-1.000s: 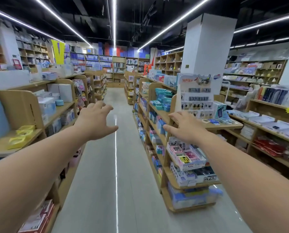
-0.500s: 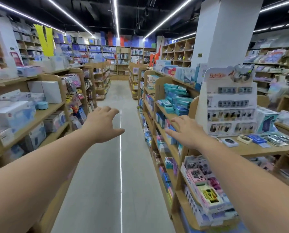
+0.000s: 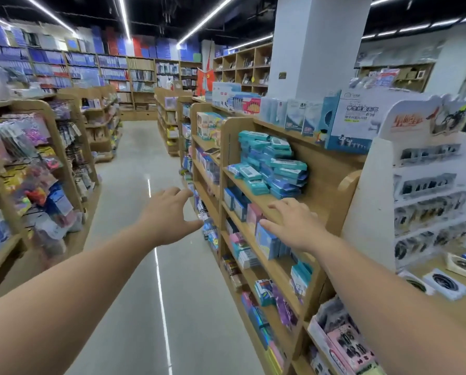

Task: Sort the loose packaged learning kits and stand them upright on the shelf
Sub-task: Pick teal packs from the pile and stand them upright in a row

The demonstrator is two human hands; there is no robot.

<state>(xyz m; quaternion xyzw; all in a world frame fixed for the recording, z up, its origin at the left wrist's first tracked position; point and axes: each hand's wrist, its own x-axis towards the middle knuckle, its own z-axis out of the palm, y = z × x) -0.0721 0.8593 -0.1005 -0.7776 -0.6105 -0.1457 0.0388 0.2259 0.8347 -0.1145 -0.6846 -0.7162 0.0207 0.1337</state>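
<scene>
Teal is the colour to watch: a jumbled heap of teal packs point(image 3: 274, 169) lies flat and crooked on the wooden shelf point(image 3: 325, 171) at centre right of the frame. Those look to me like the loose learning kits, though the print on them is too blurred to read. Both arms are stretched out ahead. The right hand point(image 3: 294, 226) hangs with fingers spread and relaxed, gripping nothing, just below the heap and in front of the shelf's front edge; whether it touches the wood, I cannot tell. The left hand point(image 3: 169, 215) is out over the aisle floor point(image 3: 134, 171) in the middle of the frame, also splayed and empty, well apart from the packs.

By my reading, nothing is picked yet, and the step in hand is the approach to that heap. To do it well, go for the top of the pile, not the middle. The packs overlap at odd angles, and a tug from below would likely slide the lot off the front edge. Bring the left hand across to steady the stack while the right lifts one pack at a time. Group like with like first. Then stand each pack on its narrow end, back against the rear panel, face outward, packed snugly so none topples. Mind the white display stand point(image 3: 416, 190) at the right of the frame; an elbow swung wide could catch it.
</scene>
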